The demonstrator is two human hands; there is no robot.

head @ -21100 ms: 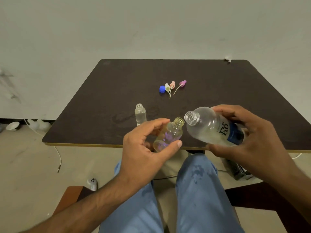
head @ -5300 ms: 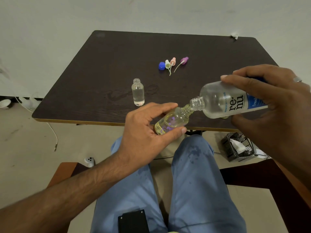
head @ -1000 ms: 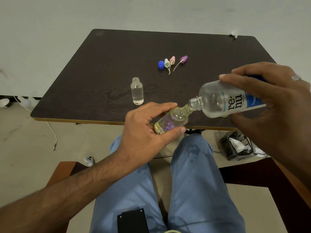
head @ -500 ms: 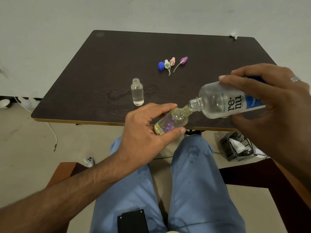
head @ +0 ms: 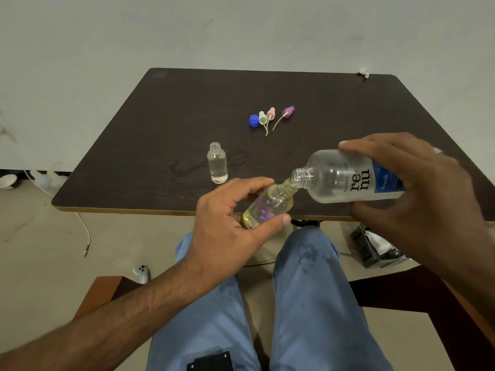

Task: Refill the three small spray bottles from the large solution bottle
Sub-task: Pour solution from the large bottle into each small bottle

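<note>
My left hand grips a small yellowish spray bottle with purple flower marks, tilted with its open neck up to the right, over the table's near edge. My right hand holds the large clear solution bottle with a blue label, tipped to the left so that its mouth meets the small bottle's neck. A second small clear bottle stands upright and uncapped on the dark table. I see no third small bottle. A blue cap and three spray tops, white, pink and purple, lie further back.
My legs in blue trousers with wet spots are under the bottles. A black basket sits on the floor at the right, a white controller and a cable at the left. A wooden chair frame surrounds me.
Over the last second almost nothing has moved; both bottles stay mouth to neck. Compared with 21 s ago, the large bottle is tipped further and joined to the small one.
</note>
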